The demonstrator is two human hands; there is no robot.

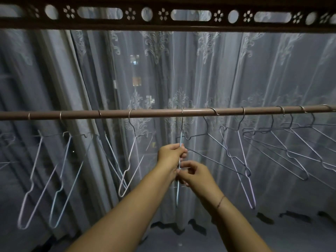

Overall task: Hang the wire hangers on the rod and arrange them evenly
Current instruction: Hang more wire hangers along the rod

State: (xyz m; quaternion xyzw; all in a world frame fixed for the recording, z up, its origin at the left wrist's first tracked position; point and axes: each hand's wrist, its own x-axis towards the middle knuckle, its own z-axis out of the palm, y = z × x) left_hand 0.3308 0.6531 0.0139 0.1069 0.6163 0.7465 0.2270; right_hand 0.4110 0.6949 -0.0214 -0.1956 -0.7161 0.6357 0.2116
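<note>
The step in hand is judged to be the setting of one wire hanger [181, 128] at the centre of the frame. Its hook is already over the brown rod [154, 112], and the frame is seen edge-on. The hanger is gripped by the left hand [172, 153], with the fingers curled round the wire just below its shoulders. Lower down, the wire is pinched between the thumb and fingertips of the right hand [192, 174].

For good spacing, the hook should be slid along the rod until it sits midway between the pale hanger [129, 117] to the left and the dark hanger [215, 111] to the right. The frame should then be released gently so that swinging is avoided. The hangers crowded at the right edge would be spread afterwards.

The rod is smooth and round with a dull sheen, so easy sliding is expected. The hangers are thin, springy wire with notched shoulders. Behind them hangs a sheer embroidered lace curtain [236, 70], and above it a dark carved rail [163, 24] pierced with ovals and flowers.
</note>
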